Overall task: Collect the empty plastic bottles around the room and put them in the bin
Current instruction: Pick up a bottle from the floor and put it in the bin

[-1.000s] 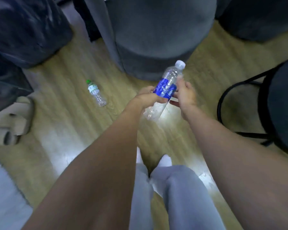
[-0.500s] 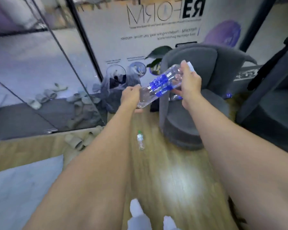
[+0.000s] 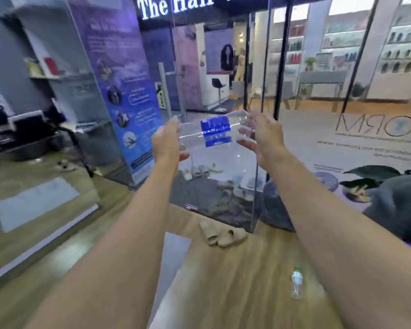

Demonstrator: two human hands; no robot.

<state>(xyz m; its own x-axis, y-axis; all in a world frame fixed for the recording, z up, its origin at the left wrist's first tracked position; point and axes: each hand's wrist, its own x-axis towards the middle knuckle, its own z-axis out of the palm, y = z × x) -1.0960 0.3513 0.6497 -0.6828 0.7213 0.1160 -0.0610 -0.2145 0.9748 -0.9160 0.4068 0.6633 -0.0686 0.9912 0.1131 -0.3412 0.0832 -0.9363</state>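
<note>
A clear plastic bottle with a blue label [image 3: 214,130] lies almost level in the air at chest height, held at both ends. My left hand [image 3: 167,143] grips its base end and my right hand [image 3: 265,136] grips its neck end; the cap is hidden in my right palm. A second small clear bottle with a green cap [image 3: 296,282] lies on the wooden floor at the lower right, below my right forearm. No bin shows in the head view.
A glass wall [image 3: 223,186] stands straight ahead with a pair of beige slippers [image 3: 222,235] at its foot. A blue banner stand [image 3: 126,91] rises on the left. A grey armchair [image 3: 399,210] and a plant sit at the right edge. A pale mat [image 3: 33,203] lies left.
The view has swung up and to the left, from the floor to the glass wall. The blue-label bottle has tipped from upright to nearly level between both hands.
</note>
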